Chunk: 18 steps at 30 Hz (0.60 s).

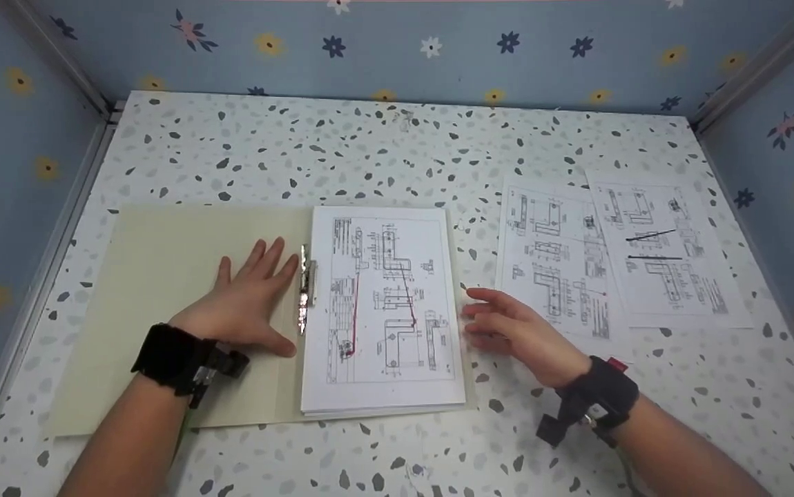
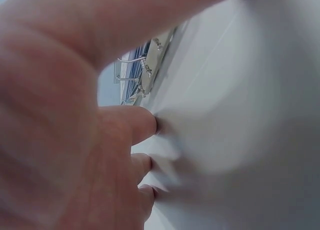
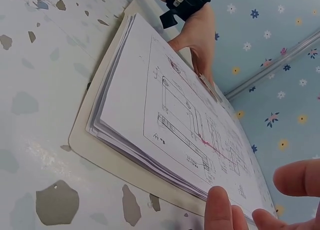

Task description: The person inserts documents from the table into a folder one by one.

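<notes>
A cream file folder lies opened flat, with a stack of printed technical drawings on its right side. Red and dark lines are marked across the top sheet. Along the stack's left edge runs a shiny metal binder clip, whose bent metal prongs show in the left wrist view. My left hand rests on the folder's left cover, fingers spread, fingertips close to the clip. Just off the stack's right edge, my right hand holds nothing; its fingers are loosely bent and thumb apart in the right wrist view.
Two loose drawing sheets, a nearer one and an outer one with two dark strokes, overlap on the table right of the folder. Blue flowered panels border the speckled table at the back and both sides.
</notes>
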Motion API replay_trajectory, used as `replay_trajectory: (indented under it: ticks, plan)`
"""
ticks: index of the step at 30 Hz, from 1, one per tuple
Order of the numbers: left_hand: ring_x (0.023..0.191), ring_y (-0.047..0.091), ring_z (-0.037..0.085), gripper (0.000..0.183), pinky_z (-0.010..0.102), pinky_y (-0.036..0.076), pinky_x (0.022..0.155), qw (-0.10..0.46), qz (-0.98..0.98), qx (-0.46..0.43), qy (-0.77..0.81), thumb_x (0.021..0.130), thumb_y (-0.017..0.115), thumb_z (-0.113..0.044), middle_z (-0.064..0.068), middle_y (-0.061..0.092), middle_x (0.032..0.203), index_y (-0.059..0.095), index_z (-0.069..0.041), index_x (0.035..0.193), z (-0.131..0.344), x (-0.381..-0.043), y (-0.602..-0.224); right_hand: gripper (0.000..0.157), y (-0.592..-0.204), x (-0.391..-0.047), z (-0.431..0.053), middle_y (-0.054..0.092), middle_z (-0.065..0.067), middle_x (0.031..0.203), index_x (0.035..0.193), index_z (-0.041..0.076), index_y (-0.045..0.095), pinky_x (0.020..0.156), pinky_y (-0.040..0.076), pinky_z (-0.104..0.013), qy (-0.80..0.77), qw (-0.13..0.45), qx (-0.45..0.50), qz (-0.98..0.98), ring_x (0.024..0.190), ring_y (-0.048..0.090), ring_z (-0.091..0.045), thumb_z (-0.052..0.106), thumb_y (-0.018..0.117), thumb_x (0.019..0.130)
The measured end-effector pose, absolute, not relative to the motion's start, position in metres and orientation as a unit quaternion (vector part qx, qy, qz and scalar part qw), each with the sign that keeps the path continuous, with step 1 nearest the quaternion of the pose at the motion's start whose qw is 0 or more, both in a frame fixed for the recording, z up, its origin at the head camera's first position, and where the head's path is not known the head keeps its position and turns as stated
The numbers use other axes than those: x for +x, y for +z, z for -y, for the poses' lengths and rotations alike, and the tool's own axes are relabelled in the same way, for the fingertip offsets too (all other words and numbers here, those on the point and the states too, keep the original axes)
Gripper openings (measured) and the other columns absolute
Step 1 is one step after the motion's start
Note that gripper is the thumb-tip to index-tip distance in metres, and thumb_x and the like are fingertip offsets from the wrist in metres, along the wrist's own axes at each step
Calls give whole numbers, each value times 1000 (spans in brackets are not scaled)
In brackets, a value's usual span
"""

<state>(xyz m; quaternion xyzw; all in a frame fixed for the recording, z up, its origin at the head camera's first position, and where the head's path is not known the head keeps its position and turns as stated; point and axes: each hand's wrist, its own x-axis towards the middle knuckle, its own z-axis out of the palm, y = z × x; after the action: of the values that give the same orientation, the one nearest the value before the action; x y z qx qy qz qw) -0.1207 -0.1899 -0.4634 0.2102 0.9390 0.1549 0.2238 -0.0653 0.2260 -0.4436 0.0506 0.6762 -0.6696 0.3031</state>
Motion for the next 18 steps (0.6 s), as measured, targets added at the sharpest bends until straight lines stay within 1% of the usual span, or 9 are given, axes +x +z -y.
replay_trajectory:
  ticks: [6, 10, 14, 18]
  plan:
    - [150, -13, 40, 139, 76, -7, 106, 223, -939, 211, 153, 56, 90, -57, 16, -10, 165, 11, -10, 161, 190, -119, -463, 53, -439, -69, -242, 42, -24, 145, 151, 3, 34, 106, 43, -46, -674, 277, 57, -682, 127, 47, -42, 9, 51, 102]
    - [149, -12, 41, 139, 76, -7, 106, 219, -938, 213, 163, 56, 91, -56, 17, -9, 165, 12, -8, 160, 191, -119, -463, 54, -437, -74, -260, 40, -26, 145, 151, 0, 33, 103, 46, -41, -676, 250, 64, -690, 128, 46, -43, 8, 51, 101]
    - [149, -12, 42, 138, 77, -7, 105, 219, -937, 216, 165, 57, 90, -56, 18, -9, 165, 12, -8, 160, 190, -119, -463, 54, -434, -82, -284, 41, -27, 144, 151, -1, 33, 101, 48, -38, -667, 221, 71, -708, 128, 46, -44, 12, 53, 102]
    - [149, -13, 41, 138, 77, -7, 105, 224, -937, 217, 157, 58, 90, -56, 18, -10, 165, 11, -9, 160, 189, -121, -462, 51, -430, -100, -323, 48, -27, 139, 147, 0, 40, 100, 49, -39, -613, 162, 77, -769, 125, 50, -42, 20, 55, 103]
